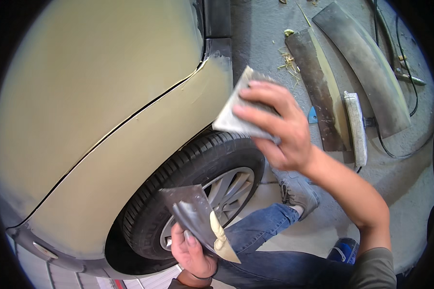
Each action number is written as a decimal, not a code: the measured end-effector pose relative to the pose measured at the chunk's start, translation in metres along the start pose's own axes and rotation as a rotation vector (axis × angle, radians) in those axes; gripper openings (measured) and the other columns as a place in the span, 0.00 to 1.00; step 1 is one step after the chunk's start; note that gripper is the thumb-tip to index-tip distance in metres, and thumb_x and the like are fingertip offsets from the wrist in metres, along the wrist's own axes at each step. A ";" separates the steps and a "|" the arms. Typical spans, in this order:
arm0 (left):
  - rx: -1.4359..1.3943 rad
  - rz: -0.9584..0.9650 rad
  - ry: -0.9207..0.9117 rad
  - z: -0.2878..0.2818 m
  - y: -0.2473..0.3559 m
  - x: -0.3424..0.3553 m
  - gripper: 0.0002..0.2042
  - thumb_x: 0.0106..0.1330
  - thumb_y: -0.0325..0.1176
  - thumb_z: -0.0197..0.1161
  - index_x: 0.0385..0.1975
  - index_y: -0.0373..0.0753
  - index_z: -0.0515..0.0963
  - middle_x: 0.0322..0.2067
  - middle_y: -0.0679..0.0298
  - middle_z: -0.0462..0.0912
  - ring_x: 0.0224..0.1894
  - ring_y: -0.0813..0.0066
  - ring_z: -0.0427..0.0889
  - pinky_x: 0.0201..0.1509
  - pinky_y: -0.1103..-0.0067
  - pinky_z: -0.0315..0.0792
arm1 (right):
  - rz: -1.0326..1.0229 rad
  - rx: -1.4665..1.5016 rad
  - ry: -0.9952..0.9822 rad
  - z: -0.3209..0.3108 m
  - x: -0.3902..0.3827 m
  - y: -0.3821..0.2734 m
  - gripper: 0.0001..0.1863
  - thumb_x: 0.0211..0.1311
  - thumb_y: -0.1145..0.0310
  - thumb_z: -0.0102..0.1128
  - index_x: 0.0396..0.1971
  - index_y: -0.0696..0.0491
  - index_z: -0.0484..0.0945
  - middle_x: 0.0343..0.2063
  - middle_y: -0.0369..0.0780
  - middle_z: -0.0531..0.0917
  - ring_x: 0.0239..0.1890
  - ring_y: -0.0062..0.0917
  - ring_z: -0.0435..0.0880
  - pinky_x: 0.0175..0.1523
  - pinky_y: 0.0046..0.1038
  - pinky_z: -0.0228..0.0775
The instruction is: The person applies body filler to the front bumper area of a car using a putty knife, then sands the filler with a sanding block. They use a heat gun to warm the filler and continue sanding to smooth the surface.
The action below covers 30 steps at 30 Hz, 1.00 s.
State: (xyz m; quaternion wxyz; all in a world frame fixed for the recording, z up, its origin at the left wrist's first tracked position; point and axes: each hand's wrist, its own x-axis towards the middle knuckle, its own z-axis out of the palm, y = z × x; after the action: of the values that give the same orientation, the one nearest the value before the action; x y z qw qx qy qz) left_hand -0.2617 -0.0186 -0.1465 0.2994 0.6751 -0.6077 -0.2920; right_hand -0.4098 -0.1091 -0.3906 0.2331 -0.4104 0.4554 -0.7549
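Grey concrete floor (260,43) formed the background on the right, with beige-coated car bodywork (101,111) on the left. The right hand (287,127) gripped a pale flat spreader (231,115), fingers spread across its face and thumb at the near edge; the blade projected to the left of the fingertips. Whether it touched the bodywork could not be told. Nearer and to the left, the left hand (192,253) pinched a dark plate (189,202) at its near end, the plate extending far of the fingers with cream paste (218,236) along its right edge. Behind the plate stood the tyre (188,159) and spoked wheel (231,188), partly hidden by it. To the right of the wheel was a grey shoe (300,192). Farther right lay a white bar (355,127), two long dark panels (318,82) and a black cable (413,91); a blue can (344,250) stood nearer.
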 end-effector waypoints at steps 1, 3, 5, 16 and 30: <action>-0.081 -0.074 -0.032 0.002 0.002 0.003 0.24 0.80 0.34 0.54 0.67 0.23 0.64 0.47 0.51 0.85 0.43 0.73 0.86 0.46 0.82 0.78 | 0.000 0.060 0.015 -0.006 -0.006 -0.017 0.30 0.48 0.72 0.69 0.57 0.45 0.87 0.59 0.42 0.82 0.65 0.44 0.79 0.68 0.47 0.73; -0.267 -0.277 -0.164 0.005 0.005 0.008 0.25 0.79 0.33 0.55 0.68 0.21 0.65 0.49 0.51 0.85 0.43 0.72 0.87 0.45 0.84 0.77 | -0.011 0.165 -0.060 -0.014 -0.024 -0.059 0.27 0.52 0.69 0.67 0.56 0.44 0.87 0.61 0.41 0.82 0.67 0.42 0.78 0.67 0.48 0.75; -0.297 -0.506 -0.090 0.005 0.008 0.011 0.22 0.80 0.32 0.52 0.68 0.26 0.67 0.53 0.49 0.84 0.46 0.69 0.88 0.44 0.80 0.81 | -0.104 0.301 -0.154 -0.015 -0.043 -0.095 0.24 0.57 0.65 0.64 0.57 0.42 0.87 0.62 0.40 0.81 0.69 0.40 0.77 0.67 0.48 0.76; -0.387 -0.304 -0.268 0.004 0.007 0.014 0.20 0.85 0.35 0.45 0.69 0.30 0.62 0.17 0.57 0.76 0.09 0.72 0.70 0.13 0.76 0.68 | -0.014 -0.093 -0.117 -0.002 -0.020 -0.004 0.32 0.53 0.73 0.69 0.61 0.41 0.84 0.62 0.43 0.79 0.68 0.45 0.74 0.72 0.44 0.69; -0.461 -0.276 -0.347 -0.007 0.000 0.020 0.19 0.85 0.36 0.46 0.67 0.30 0.63 0.19 0.56 0.77 0.11 0.71 0.72 0.13 0.76 0.70 | -0.061 -0.047 0.157 0.067 0.029 0.017 0.37 0.45 0.77 0.72 0.62 0.39 0.85 0.63 0.41 0.77 0.67 0.45 0.75 0.72 0.44 0.70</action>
State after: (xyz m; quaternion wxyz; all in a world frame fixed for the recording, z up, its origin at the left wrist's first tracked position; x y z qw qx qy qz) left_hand -0.2550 -0.0386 -0.1427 0.2942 0.6057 -0.4700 -0.5706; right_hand -0.3708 -0.1715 -0.3775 0.1636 -0.3690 0.4772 -0.7806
